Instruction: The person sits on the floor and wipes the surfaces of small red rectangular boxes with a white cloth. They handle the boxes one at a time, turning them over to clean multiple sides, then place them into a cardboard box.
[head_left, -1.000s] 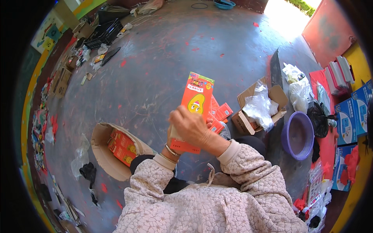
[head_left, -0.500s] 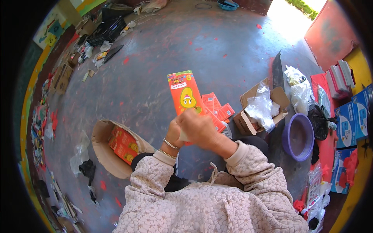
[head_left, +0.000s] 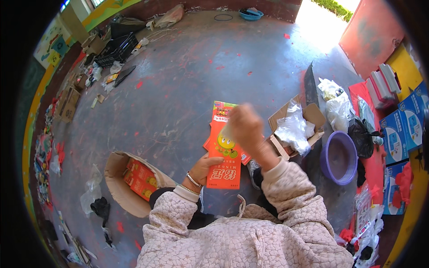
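Observation:
My left hand (head_left: pixel 203 169) grips a tall, flat orange carton (head_left: pixel 225 167) by its left edge, thumb on the front. The carton has a yellow cartoon fruit and a green top end. Over its upper right side is my right hand (head_left: pixel 246 127), closed like a fist and blurred by motion. A small pale bit shows at its lower left edge; I cannot make out what it is. Behind the held carton, parts of other orange cartons show on the floor, mostly hidden by it and my right arm.
On the left, an open cardboard box (head_left: pixel 117 190) holds orange cartons (head_left: pixel 139 178). To the right are a box with clear plastic (head_left: pixel 292 127), a purple basin (head_left: pixel 328 167), a black plastic bag (head_left: pixel 361 138) and blue boxes (head_left: pixel 395 140). A black crate (head_left: pixel 117 51) lies far left.
The orange carton has come down nearer my body and now stands more upright. My right hand has separated from the left and moved up and right. The view has shifted slightly.

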The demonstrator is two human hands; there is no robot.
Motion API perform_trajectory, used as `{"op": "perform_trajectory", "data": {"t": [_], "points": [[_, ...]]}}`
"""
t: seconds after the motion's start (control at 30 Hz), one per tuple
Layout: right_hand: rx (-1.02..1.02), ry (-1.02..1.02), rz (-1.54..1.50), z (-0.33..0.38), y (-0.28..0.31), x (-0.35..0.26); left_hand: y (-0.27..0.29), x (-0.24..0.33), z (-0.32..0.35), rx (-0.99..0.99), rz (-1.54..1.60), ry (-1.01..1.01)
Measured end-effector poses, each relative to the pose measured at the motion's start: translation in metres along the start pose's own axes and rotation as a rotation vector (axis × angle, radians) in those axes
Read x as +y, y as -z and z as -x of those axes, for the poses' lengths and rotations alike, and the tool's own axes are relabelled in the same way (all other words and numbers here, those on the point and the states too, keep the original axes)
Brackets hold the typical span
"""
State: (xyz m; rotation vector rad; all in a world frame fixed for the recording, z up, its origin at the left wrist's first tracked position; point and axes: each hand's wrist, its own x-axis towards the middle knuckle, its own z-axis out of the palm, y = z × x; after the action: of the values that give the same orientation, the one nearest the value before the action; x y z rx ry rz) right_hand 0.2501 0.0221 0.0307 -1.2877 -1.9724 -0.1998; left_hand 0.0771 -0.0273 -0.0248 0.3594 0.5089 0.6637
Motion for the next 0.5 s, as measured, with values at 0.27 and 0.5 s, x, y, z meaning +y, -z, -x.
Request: {"op": "perform_trajectory", "data": {"t": [0.27, 0.5], "points": [[-0.088, -0.089, 0.281, -0.011, -0.007, 0.037, -0.011, 0.003, 0.022, 0.041, -0.115, -0.014], [-0.314, -0.811, -0.521, -0.014, 0.028, 0.084, -0.009, 0.014, 0.023, -0.051, -0.069, 0.077]]}}
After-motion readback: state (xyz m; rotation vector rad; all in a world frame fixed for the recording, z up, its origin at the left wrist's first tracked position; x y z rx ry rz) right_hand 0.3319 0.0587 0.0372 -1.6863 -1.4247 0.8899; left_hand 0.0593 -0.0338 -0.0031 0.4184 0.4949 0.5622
